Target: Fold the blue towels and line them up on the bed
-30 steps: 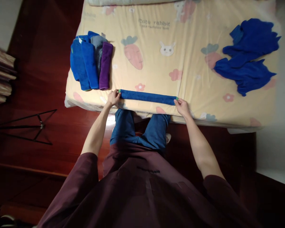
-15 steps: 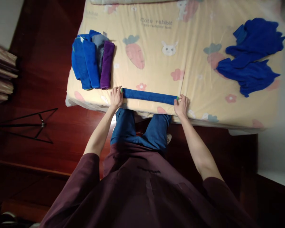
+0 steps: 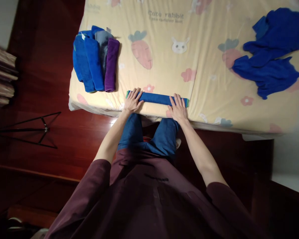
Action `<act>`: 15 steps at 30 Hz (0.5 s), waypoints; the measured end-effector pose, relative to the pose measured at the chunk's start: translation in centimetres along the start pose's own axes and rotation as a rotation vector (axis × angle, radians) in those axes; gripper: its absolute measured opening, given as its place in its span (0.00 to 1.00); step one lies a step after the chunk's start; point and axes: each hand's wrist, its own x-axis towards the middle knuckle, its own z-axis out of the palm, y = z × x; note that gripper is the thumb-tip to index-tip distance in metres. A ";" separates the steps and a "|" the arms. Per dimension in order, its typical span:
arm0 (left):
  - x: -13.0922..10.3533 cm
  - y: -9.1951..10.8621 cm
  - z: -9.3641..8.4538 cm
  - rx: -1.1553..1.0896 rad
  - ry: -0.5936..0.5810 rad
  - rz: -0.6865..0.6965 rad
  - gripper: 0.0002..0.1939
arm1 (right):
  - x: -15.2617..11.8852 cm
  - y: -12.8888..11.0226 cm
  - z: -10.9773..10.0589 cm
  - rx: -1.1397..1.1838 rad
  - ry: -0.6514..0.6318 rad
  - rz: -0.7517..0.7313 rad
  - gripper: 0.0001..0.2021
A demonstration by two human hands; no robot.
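A blue towel [image 3: 155, 98] with green edges lies folded into a long narrow strip near the front edge of the bed. My left hand [image 3: 133, 101] rests flat on the strip's left part, fingers spread. On its right part lies my right hand [image 3: 178, 108], also flat with the fingers apart. Folded blue towels [image 3: 89, 63], a grey one [image 3: 102, 41] and a purple one [image 3: 112, 64] lie together to the left of the strip. Two crumpled blue cloths [image 3: 279, 39] lie at the far right.
The bed [image 3: 164, 46] has a yellow sheet printed with carrots and rabbits. A black tripod [image 3: 45, 128] stands on the dark red floor at left, near a striped curtain [image 3: 2, 78]. A pale wall [image 3: 292, 159] is at right.
Both hands have let go of the strip's two ends and moved inward. They now press flat on top of it, fingers spread. The view has shifted slightly.
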 end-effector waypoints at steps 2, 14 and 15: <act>0.2 -0.7 -0.5 0.041 -0.005 -0.015 0.40 | -0.2 1.1 -0.1 0.013 0.012 0.026 0.35; -4.7 4.2 1.7 -0.335 0.267 -0.351 0.30 | 0.8 3.1 -2.8 0.073 0.082 0.058 0.28; -5.3 4.8 2.6 -0.526 0.268 -0.467 0.27 | 1.0 3.1 -3.0 0.109 0.085 0.033 0.25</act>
